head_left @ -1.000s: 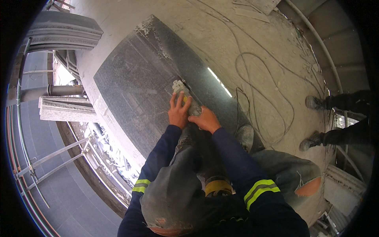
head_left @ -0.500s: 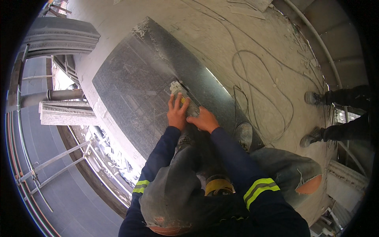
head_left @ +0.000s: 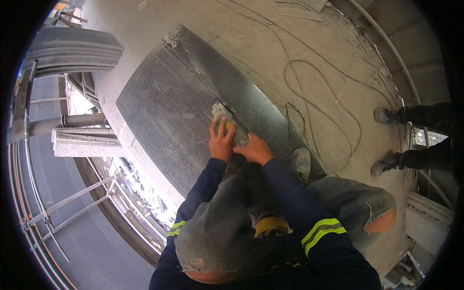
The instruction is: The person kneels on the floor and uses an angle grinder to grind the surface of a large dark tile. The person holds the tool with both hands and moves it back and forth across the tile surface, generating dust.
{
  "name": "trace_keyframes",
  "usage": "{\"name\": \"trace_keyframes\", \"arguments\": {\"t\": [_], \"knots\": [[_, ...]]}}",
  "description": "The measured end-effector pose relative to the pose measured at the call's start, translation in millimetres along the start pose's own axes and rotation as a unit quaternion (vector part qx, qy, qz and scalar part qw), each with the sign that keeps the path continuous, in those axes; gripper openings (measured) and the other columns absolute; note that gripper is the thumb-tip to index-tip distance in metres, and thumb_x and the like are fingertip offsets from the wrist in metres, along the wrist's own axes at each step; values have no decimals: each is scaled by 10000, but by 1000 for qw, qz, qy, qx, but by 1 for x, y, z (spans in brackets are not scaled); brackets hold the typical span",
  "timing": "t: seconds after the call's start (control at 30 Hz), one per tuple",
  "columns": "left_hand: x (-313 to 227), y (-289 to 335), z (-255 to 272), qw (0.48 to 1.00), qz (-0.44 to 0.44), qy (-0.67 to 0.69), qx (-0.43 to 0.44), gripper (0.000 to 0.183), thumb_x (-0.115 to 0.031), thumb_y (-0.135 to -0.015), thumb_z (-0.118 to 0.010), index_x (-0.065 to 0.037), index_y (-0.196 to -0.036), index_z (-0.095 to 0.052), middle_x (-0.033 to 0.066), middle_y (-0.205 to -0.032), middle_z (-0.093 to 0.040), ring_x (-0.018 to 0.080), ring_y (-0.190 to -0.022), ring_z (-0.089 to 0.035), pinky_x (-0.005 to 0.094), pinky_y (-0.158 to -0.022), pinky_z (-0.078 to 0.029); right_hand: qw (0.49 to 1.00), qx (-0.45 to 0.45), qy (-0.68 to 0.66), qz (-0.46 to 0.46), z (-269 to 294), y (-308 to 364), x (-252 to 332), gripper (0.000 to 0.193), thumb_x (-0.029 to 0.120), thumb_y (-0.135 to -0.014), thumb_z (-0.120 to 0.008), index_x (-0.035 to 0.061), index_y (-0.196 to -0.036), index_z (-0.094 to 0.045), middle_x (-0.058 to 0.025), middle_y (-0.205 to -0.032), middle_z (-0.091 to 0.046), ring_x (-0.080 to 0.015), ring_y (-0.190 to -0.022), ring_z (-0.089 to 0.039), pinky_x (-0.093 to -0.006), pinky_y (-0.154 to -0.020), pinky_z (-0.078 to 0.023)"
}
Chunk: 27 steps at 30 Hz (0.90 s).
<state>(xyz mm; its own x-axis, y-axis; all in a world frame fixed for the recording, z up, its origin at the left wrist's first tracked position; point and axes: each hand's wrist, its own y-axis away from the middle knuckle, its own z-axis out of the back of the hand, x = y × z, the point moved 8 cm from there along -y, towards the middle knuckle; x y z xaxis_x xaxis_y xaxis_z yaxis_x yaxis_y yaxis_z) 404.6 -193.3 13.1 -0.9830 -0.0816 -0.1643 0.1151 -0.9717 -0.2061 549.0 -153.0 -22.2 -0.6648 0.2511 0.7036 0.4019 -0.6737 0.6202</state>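
My left hand [head_left: 222, 141] is closed over the front of a dust-coated angle grinder [head_left: 238, 135] with a yellow patch on its body. Behind it, my right hand [head_left: 256, 149] wraps the rear of the same tool. The grinder's pale, dusty head rests at a dark line running lengthwise along a dark grey stone slab [head_left: 164, 101]. Its disc is mostly hidden. Pale powder lies along that line toward the slab's far corner. I crouch over the near end, with one dusty shoe [head_left: 299, 164] on the slab by its right edge.
A cable [head_left: 333, 99] loops over the dusty floor on the right. Another person's dark-clad legs [head_left: 425, 116] stand at the far right. Stacked stone slabs [head_left: 72, 50] and pale pieces [head_left: 87, 143] lie to the left, near metal scaffold tubes [head_left: 72, 200] and an edge with rubble beyond.
The grinder and both hands have shifted slightly toward me and to the right along the line. The pale dust streak ahead of the tool looks fainter. The whole view has moved a little.
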Motion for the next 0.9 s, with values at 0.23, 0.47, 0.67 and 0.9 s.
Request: {"name": "trace_keyframes", "arguments": {"t": [0.23, 0.47, 0.67, 0.9], "knots": [[4, -2, -4, 999, 13, 16, 27, 631, -69, -848, -752, -316, -1421, -661, 66, -1630, -497, 471, -1494, -441, 499, -948, -646, 998, 47, 6, -37, 3, 2, 10, 880, 473, -759, -826, -85, -1403, -606, -314, -1284, -710, -441, -1199, -701, -477, -1034, -547], [21, -13, -12, 1000, 10, 10, 26, 629, -66, -838, -753, -315, -1409, -667, 60, -1628, -499, 456, -1495, -441, 500, -968, -642, 999, 25, 30, -14, -1, -17, 21, 884, 469, -762, -844, -111, -1386, -608, -310, -1260, -723, -412, -1150, -736, -438, -1010, -560], [1, -1, -4, 1000, 7, 11, 28, 622, -82, -833, -754, -320, -1401, -675, 60, -1623, -508, 460, -1493, -445, 485, -955, -647, 998, 42, -21, -39, 1, 2, 3, 848, 438, -764, -861, -113, -1360, -617, -302, -1215, -739, -424, -1139, -734, -455, -968, -574], [-4, 6, -1, 1000, 8, 16, 17, 634, -104, -820, -771, -318, -1407, -669, 72, -1612, -515, 470, -1492, -440, 515, -972, -634, 999, 33, 37, -17, 5, 12, 5, 893, 461, -758, -833, -107, -1403, -589, -332, -1323, -692, -471, -1248, -677, -493, -1060, -544]]}}
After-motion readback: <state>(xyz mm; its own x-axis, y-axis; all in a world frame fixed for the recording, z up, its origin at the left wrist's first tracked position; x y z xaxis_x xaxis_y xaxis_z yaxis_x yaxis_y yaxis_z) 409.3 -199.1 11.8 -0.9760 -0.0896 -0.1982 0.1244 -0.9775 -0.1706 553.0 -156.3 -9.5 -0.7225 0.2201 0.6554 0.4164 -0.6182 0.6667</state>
